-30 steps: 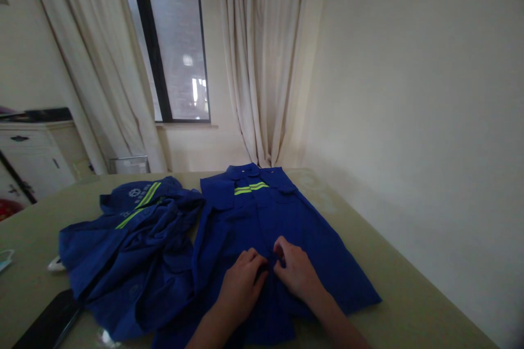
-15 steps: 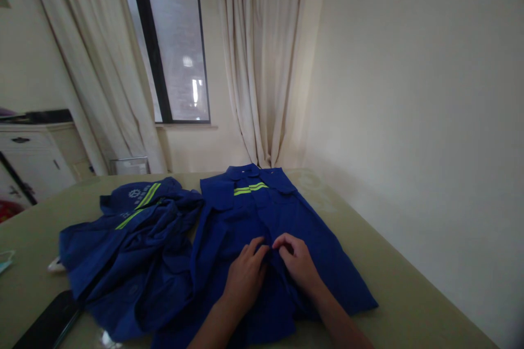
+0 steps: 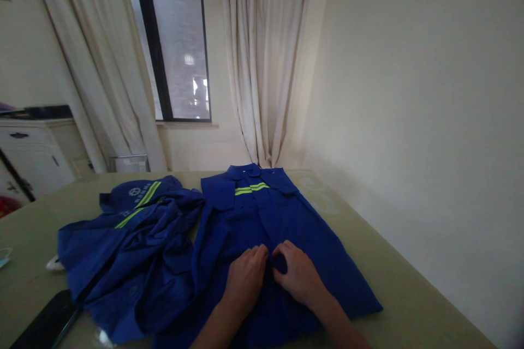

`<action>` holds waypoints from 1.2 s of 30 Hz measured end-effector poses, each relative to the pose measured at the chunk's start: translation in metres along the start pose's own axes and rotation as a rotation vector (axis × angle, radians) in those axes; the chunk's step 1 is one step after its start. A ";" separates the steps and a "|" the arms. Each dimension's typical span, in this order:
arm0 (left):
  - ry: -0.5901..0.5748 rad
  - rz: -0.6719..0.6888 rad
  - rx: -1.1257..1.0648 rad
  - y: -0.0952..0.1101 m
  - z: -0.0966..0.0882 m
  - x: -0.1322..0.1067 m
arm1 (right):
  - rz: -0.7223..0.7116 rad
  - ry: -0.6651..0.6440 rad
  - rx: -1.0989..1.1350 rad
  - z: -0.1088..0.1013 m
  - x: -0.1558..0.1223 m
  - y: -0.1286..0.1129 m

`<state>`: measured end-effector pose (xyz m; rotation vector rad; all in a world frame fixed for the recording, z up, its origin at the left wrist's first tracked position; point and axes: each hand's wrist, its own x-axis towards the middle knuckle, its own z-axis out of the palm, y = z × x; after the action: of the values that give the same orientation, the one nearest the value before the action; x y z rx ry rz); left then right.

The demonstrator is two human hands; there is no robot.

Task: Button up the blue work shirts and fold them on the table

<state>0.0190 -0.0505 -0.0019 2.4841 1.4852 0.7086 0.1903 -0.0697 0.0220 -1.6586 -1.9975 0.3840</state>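
A blue work jacket [image 3: 319, 240] with yellow-green stripes across its chest lies spread on the table, collar at the far end. My left hand [image 3: 248, 272] is closed at the jacket's front opening, its fingertips pinching the cloth edge. Just to its right, my right hand [image 3: 297, 272] curls thumb and fingers together on the opposite front edge. The fingertips of both hands nearly meet at the middle of the front; any button between them is hidden. To the left lies a second blue jacket [image 3: 135, 262], crumpled, with striped bands and a pale printed logo.
A dark phone [image 3: 45, 320] rests at the table's near left, partly beside the crumpled jacket. A face mask [image 3: 5, 256] lies at the left edge. The table [image 3: 421, 305] meets a bare wall on the right. Behind are curtains [image 3: 266, 54], a window and a white cabinet [image 3: 28, 147].
Both hands have shifted slightly toward me. The left fingers have closed up, and the right thumb has moved lower, rounding the grip. The front edges at the bottom lie closer together.
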 end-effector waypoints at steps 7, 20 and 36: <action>0.103 0.028 -0.052 -0.001 0.001 -0.001 | -0.007 0.074 0.012 0.002 0.007 0.005; 0.200 0.105 -0.187 -0.005 -0.003 -0.007 | -0.131 0.171 0.401 0.001 0.004 -0.006; 0.143 0.033 -0.323 -0.009 -0.013 -0.002 | -0.138 0.238 0.269 0.006 0.002 -0.009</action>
<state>0.0051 -0.0493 0.0050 2.2576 1.2560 1.0591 0.1793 -0.0691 0.0217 -1.3272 -1.7849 0.3680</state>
